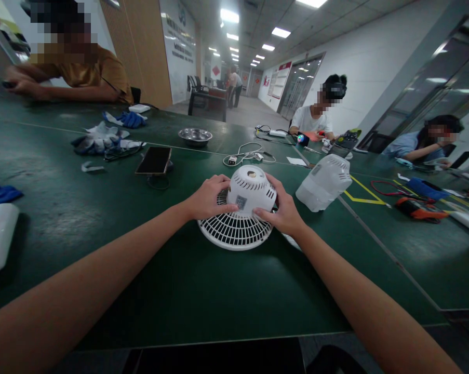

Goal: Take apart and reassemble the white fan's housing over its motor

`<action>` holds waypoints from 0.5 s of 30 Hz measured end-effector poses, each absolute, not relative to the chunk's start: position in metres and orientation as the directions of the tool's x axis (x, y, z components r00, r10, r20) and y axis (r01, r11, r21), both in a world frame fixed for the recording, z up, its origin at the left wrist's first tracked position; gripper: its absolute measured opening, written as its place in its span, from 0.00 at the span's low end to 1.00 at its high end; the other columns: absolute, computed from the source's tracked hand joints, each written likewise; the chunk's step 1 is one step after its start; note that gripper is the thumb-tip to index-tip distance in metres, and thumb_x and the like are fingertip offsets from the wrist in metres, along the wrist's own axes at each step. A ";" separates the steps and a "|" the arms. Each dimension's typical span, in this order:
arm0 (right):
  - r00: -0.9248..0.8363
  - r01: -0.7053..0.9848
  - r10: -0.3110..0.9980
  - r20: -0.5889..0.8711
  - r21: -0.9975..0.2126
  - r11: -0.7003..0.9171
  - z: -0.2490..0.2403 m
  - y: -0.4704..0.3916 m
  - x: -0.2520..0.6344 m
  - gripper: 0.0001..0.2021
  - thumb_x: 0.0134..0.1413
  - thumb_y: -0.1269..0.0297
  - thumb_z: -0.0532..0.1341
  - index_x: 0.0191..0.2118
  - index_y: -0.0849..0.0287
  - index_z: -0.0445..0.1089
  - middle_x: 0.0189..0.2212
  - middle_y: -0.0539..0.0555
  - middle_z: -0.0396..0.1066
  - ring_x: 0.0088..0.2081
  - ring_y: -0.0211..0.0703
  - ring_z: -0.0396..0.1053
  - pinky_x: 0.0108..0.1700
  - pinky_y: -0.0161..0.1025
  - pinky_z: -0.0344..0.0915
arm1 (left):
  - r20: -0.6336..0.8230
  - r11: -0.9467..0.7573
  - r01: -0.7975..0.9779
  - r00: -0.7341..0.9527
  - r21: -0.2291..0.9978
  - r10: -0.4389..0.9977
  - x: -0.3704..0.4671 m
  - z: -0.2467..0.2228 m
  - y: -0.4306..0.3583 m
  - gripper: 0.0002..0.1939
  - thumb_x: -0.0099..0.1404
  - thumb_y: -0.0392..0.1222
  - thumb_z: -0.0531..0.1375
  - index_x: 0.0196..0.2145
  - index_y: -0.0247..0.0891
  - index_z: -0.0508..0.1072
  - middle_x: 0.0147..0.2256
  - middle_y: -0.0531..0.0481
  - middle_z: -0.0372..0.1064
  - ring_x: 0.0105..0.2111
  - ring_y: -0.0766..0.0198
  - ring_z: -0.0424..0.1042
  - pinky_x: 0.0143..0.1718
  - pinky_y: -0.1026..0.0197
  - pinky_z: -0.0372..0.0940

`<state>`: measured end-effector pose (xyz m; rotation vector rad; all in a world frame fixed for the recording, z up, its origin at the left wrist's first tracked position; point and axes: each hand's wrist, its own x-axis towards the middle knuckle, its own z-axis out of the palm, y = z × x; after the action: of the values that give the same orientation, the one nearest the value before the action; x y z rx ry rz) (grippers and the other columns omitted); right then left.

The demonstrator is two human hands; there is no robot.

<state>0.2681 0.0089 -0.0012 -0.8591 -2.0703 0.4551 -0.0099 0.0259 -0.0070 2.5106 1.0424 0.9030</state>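
Observation:
A white fan head with a round motor housing (250,188) lies with its slotted grille (236,232) down on the green table (203,296). My left hand (211,197) grips the housing from the left, its thumb across the lower front beside a printed label. On the right side, my right hand (284,208) holds the same housing, thumb also on the front. Both hands are closed round it, and some fingertips are hidden behind it. White cables (250,156) lie just beyond the fan.
Right of the fan stands a translucent white container (324,183). A tablet (153,160), gloves (99,140) and a metal bowl (195,136) are at the left and back. An orange multimeter (419,209) lies far right. Several people sit around the table.

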 end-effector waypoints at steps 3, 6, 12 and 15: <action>-0.442 0.411 0.698 0.564 -0.564 0.716 -0.001 0.010 0.269 0.47 0.48 0.52 0.74 0.71 0.45 0.54 0.68 0.57 0.62 0.63 0.63 0.66 0.65 0.67 0.64 | 0.457 -0.721 0.545 0.557 0.429 0.693 -0.010 -0.007 0.026 0.30 0.63 0.62 0.64 0.54 0.38 0.75 0.53 0.39 0.69 0.52 0.45 0.67 0.55 0.40 0.63; -0.445 0.424 0.704 0.553 -0.562 0.710 -0.001 0.009 0.270 0.47 0.48 0.51 0.74 0.71 0.44 0.54 0.68 0.57 0.62 0.63 0.64 0.67 0.63 0.67 0.66 | 0.454 -0.719 0.552 0.557 0.423 0.695 -0.010 -0.008 0.027 0.32 0.62 0.63 0.65 0.55 0.38 0.75 0.54 0.39 0.68 0.53 0.45 0.67 0.54 0.40 0.65; -0.453 0.465 0.708 0.542 -0.534 0.706 0.001 0.007 0.272 0.46 0.49 0.48 0.73 0.71 0.47 0.55 0.66 0.59 0.65 0.61 0.65 0.69 0.62 0.67 0.67 | 0.470 -0.709 0.602 0.538 0.367 0.700 -0.010 -0.009 0.028 0.34 0.58 0.65 0.67 0.54 0.39 0.76 0.55 0.39 0.68 0.53 0.43 0.67 0.55 0.38 0.65; -0.492 0.496 0.681 0.543 -0.468 0.732 0.004 0.005 0.275 0.48 0.50 0.45 0.72 0.72 0.48 0.52 0.64 0.61 0.66 0.58 0.67 0.71 0.60 0.68 0.67 | 0.474 -0.716 0.576 0.540 0.395 0.696 -0.015 -0.009 0.028 0.31 0.62 0.62 0.66 0.55 0.39 0.76 0.55 0.38 0.71 0.53 0.44 0.70 0.55 0.37 0.66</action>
<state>0.2752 0.0047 0.0038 -0.8838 -2.1940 0.3226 -0.0146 0.0281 -0.0087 2.5842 1.0807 0.9233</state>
